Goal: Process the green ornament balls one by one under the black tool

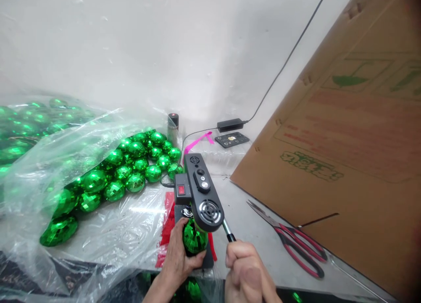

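My left hand (pixel 177 254) is wrapped round a shiny green faceted ball (pixel 194 236), held on the base under the head of a black machine (pixel 204 193). The machine has round vents and a red switch (pixel 181 190). My right hand (pixel 246 268) is closed round the black end of the machine's metal lever (pixel 229 231), to the right of the ball. Red material (pixel 167 226) lies under and beside the base. The ball's top is partly hidden by the machine head.
Many green balls (pixel 115 191) lie in clear plastic (pixel 82 140) on the left. Red-handled scissors (pixel 296 246) and a large cardboard box (pixel 345 132) are at right. Behind are a phone-like black object (pixel 232 140), a power adapter (pixel 230 125), pink ribbon (pixel 199 140) and a dark cylinder (pixel 173 121).
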`<state>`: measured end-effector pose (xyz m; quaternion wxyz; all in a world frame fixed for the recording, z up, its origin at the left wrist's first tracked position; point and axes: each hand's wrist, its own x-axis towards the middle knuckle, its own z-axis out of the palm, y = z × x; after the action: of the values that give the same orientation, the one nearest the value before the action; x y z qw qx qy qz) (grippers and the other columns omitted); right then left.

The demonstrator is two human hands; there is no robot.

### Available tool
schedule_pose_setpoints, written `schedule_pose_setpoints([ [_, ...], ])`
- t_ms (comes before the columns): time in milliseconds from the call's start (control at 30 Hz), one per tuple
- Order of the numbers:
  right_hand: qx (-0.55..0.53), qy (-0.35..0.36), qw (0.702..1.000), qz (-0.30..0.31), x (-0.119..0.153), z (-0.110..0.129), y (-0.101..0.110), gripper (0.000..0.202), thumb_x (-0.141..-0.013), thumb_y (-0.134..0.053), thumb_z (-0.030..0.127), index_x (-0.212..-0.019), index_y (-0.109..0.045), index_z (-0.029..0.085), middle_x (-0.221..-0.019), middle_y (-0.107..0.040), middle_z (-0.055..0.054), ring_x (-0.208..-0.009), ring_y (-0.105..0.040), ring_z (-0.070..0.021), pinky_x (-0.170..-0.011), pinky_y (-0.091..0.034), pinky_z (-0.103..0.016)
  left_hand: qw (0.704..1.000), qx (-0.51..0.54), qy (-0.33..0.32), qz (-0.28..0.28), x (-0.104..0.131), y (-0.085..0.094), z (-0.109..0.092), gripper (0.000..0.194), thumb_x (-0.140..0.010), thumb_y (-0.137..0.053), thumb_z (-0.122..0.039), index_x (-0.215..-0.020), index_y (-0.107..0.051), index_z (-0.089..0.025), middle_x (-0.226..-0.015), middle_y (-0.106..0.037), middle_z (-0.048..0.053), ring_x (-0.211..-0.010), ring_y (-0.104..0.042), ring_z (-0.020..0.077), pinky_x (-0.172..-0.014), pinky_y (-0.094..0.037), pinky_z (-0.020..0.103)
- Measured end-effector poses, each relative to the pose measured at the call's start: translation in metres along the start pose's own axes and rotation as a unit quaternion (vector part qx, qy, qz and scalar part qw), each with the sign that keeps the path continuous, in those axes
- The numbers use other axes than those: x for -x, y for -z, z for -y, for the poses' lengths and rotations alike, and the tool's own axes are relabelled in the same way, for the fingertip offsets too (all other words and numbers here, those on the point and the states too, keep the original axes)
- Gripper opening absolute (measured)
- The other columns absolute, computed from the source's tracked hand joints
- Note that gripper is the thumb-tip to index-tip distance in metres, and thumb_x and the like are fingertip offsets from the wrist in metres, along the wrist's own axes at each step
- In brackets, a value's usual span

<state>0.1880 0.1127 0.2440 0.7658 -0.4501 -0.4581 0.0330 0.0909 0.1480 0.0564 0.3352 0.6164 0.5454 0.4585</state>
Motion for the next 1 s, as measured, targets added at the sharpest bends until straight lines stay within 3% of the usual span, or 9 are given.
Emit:
schedule_pose_setpoints([
  [133,0.008,0.044,0.999,-0.001,-0.001,-0.008,0.000,0.046,-0.111,-0.048,0.011,-0.067,-0.042,0.021,-0.064,-0.042,0.004,-0.054,-0.043,-0.0081,-0.054,-0.030,-0.027,1.000,-0.014,-0.008,0.011,0.002,-0.002,0.004,0.086,-0.068,-0.087,-0.037,-0.146,-0.061,-0.012,-0.145,-0.073,0.025,-0.137,-0.071,0.0476,-0.120,-0.058,0.069],
  [267,0.000,0.033,0.999,0.001,0.001,-0.010,0.003,0.046,-0.112,-0.049,0.014,-0.067,-0.041,0.021,-0.065,-0.048,0.003,-0.054,-0.044,-0.0082,-0.051,-0.029,-0.026,0.999,-0.022,-0.025,-0.005,0.002,-0.004,0.005,0.086,-0.067,-0.086,-0.035,-0.146,-0.061,-0.012,-0.144,-0.073,0.024,-0.136,-0.071,0.0476,-0.119,-0.058,0.069],
  [767,-0.001,0.036,0.999,-0.007,0.011,-0.026,0.010,0.048,-0.112,-0.052,0.020,-0.064,-0.046,0.022,-0.061,-0.049,0.004,-0.052,-0.046,-0.0095,-0.050,-0.035,-0.025,1.000,-0.025,-0.006,0.005,-0.002,0.001,-0.006,0.084,-0.067,-0.087,-0.042,-0.142,-0.063,-0.011,-0.139,-0.076,0.026,-0.131,-0.074,0.0491,-0.115,-0.060,0.069],
  [1000,0.001,0.055,0.998,0.006,0.012,-0.040,0.016,0.050,-0.110,-0.052,0.022,-0.061,-0.045,0.022,-0.059,-0.049,0.004,-0.047,-0.043,-0.0095,-0.045,-0.032,-0.025,0.999,-0.032,-0.015,-0.012,-0.002,-0.006,0.000,0.086,-0.060,-0.089,-0.032,-0.140,-0.064,-0.012,-0.137,-0.076,0.026,-0.129,-0.075,0.0495,-0.115,-0.060,0.070],
])
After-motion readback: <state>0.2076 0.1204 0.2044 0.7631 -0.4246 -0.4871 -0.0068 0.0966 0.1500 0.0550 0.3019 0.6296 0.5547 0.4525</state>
